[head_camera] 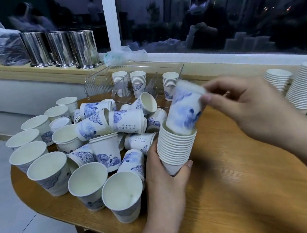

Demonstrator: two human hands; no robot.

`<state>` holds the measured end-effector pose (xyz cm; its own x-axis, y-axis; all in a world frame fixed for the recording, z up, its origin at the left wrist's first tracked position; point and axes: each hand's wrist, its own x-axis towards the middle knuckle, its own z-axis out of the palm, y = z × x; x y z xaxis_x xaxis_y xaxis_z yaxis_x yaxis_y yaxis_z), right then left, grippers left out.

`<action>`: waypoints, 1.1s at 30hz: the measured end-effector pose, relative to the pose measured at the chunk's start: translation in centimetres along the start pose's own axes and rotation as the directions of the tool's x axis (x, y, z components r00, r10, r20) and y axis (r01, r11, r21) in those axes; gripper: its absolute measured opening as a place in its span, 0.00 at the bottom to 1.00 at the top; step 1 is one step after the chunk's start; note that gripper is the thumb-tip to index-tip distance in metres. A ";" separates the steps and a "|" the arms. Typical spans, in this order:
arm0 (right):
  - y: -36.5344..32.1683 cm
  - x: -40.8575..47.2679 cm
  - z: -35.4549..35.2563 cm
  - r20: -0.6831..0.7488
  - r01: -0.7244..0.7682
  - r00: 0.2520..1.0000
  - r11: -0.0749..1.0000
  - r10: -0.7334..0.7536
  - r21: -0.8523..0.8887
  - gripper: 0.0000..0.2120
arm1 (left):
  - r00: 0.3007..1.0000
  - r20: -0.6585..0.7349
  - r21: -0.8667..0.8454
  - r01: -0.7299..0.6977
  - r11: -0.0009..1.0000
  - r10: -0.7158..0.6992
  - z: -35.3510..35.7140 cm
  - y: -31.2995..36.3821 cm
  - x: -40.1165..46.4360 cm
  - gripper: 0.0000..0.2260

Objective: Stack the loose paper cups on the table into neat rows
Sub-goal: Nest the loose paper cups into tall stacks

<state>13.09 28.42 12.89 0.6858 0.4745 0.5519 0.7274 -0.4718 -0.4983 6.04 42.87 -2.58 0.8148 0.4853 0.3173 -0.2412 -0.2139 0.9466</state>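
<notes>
Left hand: we curl it round the base of the cup stack, above the table.
Right hand: we pinch the rim of a single cup, its base inside the stack.
Loose cups: heaped left of us.

Loose cups heaped on left part of worktop, some upright, some on sides. Right of heap, near worktop middle: nested stack gripped low by left hand; single cup tilted in stack's mouth, right hand at its rim. Behind heap: clear organiser with short stacks inside. Far right: two taller stacks. On sill behind, left: three metal canisters, bag left of them.
</notes>
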 end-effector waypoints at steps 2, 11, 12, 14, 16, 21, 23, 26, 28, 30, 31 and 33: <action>-0.1 -0.6 0.7 0.174 0.080 0.983 0.992 -0.062 -0.099 0.12 | 1.000 0.000 0.001 -0.004 1.000 0.004 0.0 0.0 0.1 0.30; -0.1 -1.3 1.5 0.178 -0.108 0.978 0.994 0.109 -0.018 0.22 | 0.998 0.057 0.008 0.028 1.000 -0.028 0.2 -0.5 0.5 0.33; 0.2 -1.6 1.8 0.244 -0.144 0.960 0.990 0.138 0.008 0.28 | 0.997 0.075 0.015 0.033 0.999 -0.034 0.3 -0.6 0.5 0.34; 0.9 -2.4 2.8 0.323 -0.239 0.926 0.966 0.197 0.095 0.39 | 0.991 0.127 0.039 0.032 0.999 -0.037 0.7 -0.7 0.5 0.34; 2.1 -3.7 3.9 0.296 -0.304 0.922 0.939 0.249 0.160 0.43 | 0.979 0.203 0.068 0.024 0.997 -0.037 1.3 -0.8 0.3 0.36; 6.0 -7.0 6.4 0.182 -0.393 0.919 0.835 0.349 0.384 0.35 | 0.932 0.355 0.163 0.020 0.986 -0.077 2.2 -1.6 0.2 0.40; 7.0 -7.8 7.1 0.123 -0.398 0.915 0.804 0.385 0.442 0.35 | 0.922 0.375 0.196 0.025 0.980 -0.099 2.5 -2.0 0.1 0.39; 7.8 -7.9 6.8 0.031 -0.401 0.904 0.821 0.426 0.406 0.31 | 0.926 0.364 0.233 0.018 0.972 -0.104 2.6 -2.3 -0.2 0.36; 8.4 -7.8 6.2 -0.029 -0.410 0.893 0.836 0.450 0.365 0.29 | 0.932 0.356 0.251 -0.019 0.968 -0.074 2.3 -2.1 -0.4 0.34; 9.1 -7.7 5.7 -0.075 -0.440 0.867 0.826 0.493 0.352 0.29 | 0.938 0.346 0.259 -0.068 0.963 -0.027 1.8 -1.6 -0.4 0.30; 9.3 -7.6 5.5 -0.086 -0.455 0.852 0.812 0.516 0.367 0.29 | 0.941 0.338 0.264 -0.092 0.960 -0.003 1.5 -1.2 -0.4 0.27; 9.7 -7.9 5.4 -0.069 -0.479 0.834 0.781 0.547 0.402 0.30 | 0.945 0.323 0.261 -0.134 0.956 0.044 0.8 -0.2 -0.6 0.23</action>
<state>14.87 24.15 0.09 0.9684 0.0866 0.2340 0.2493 -0.2969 -0.9218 6.03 41.90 -3.04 0.9300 0.1753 0.3229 -0.2018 -0.4908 0.8476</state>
